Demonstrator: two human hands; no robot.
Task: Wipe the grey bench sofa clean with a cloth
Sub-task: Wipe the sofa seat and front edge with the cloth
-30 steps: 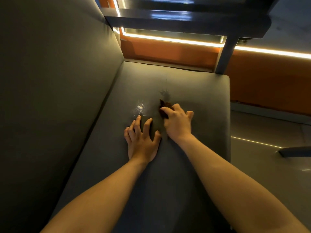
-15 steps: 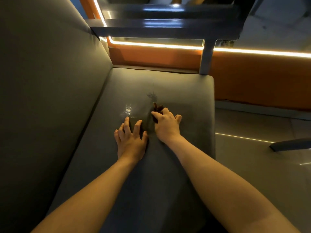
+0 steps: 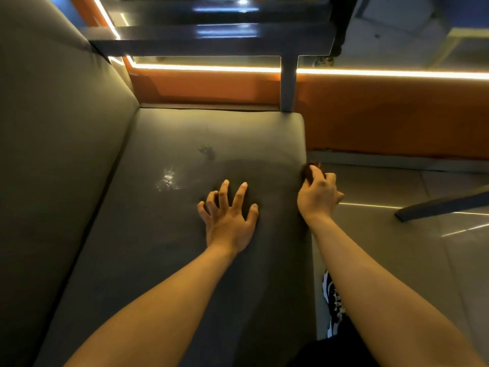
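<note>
The dark cloth (image 3: 310, 169) is a wad at the right edge of the bench (image 3: 164, 234) seat, middle right of the frame, pinched by the right hand (image 3: 318, 193), whose grip is clamped on it. The left hand (image 3: 229, 211) rests on the seat at centre, its grip apart, fingers spread. Left of it lie a white speckled mark (image 3: 168, 178) and, higher, a dark scuff (image 3: 207, 152). An orange wall (image 3: 383, 120) with a light strip (image 3: 383, 73) crosses the top; a shoe (image 3: 332, 300) shows at lower right.

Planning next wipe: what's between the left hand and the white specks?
Only bare grey seat cushion, seen in the head view. The left hand rests apart from the white specks.
</note>
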